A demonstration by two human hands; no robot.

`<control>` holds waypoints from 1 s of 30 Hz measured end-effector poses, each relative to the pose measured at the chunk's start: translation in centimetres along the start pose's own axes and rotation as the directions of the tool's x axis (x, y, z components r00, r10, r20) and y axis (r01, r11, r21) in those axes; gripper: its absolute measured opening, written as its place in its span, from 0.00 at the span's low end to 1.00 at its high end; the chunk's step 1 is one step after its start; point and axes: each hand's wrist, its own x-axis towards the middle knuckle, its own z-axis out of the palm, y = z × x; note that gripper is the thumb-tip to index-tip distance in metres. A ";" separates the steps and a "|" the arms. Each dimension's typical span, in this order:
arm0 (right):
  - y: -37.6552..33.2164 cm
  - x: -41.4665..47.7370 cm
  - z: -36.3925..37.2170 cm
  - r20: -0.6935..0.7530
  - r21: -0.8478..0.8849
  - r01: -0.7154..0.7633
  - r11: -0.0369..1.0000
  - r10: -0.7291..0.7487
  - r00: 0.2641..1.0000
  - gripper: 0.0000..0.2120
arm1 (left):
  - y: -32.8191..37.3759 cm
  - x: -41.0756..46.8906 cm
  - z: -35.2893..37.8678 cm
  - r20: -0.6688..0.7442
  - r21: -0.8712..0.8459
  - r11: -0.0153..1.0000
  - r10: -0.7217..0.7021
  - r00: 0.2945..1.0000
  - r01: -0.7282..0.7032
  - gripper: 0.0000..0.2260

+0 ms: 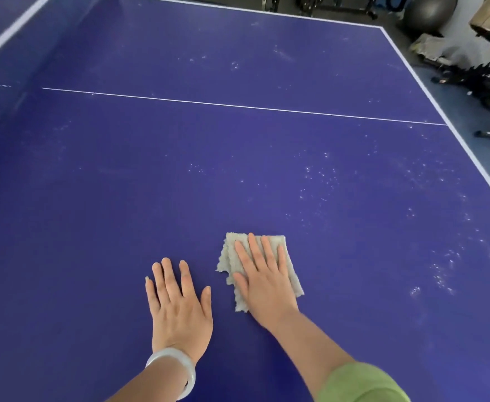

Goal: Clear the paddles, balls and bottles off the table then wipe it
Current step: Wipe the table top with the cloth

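Pressing flat with straight fingers, the right hand lies on the cloth. Beside it, the left hand rests flat on the blue worktop. White specks lie beyond the right hand. A grey ball sits far off.

The table had a dark blue top with a white border line along its right edge and a thin white line running across it. Many small white specks were scattered on the surface, mostly on the right half, and faint pale smears showed on the far part. A folded grey cloth lay flat on the near part. The right hand lay on the cloth with straight fingers, and the left hand rested flat on the bare surface just beside it.
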 end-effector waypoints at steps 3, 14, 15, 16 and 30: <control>7.0 1.3 -0.5 0.117 -0.131 -0.022 0.991 0.037 0.992 0.26 | -0.1 0.0 0.1 0.002 -0.006 1.000 0.000 1.000 0.000 0.32; 1.9 -1.1 -0.4 0.000 0.081 -0.533 0.842 0.535 0.845 0.30 | -0.1 0.0 0.1 0.013 0.007 1.000 0.001 1.000 -0.001 0.32; 0.0 -0.2 -0.3 -0.019 0.081 -0.418 0.905 0.421 0.907 0.30 | 0.0 0.0 0.1 0.015 0.011 1.000 -0.002 1.000 0.002 0.32; -1.2 0.8 -0.5 -0.019 0.088 -0.321 0.943 0.324 0.946 0.30 | 0.0 0.0 0.0 0.018 0.014 1.000 -0.005 1.000 0.004 0.33; 16.4 -4.3 -1.2 0.143 0.187 -0.840 0.510 0.832 0.537 0.29 | 0.0 -0.1 0.1 0.046 0.050 0.999 -0.006 0.999 0.004 0.32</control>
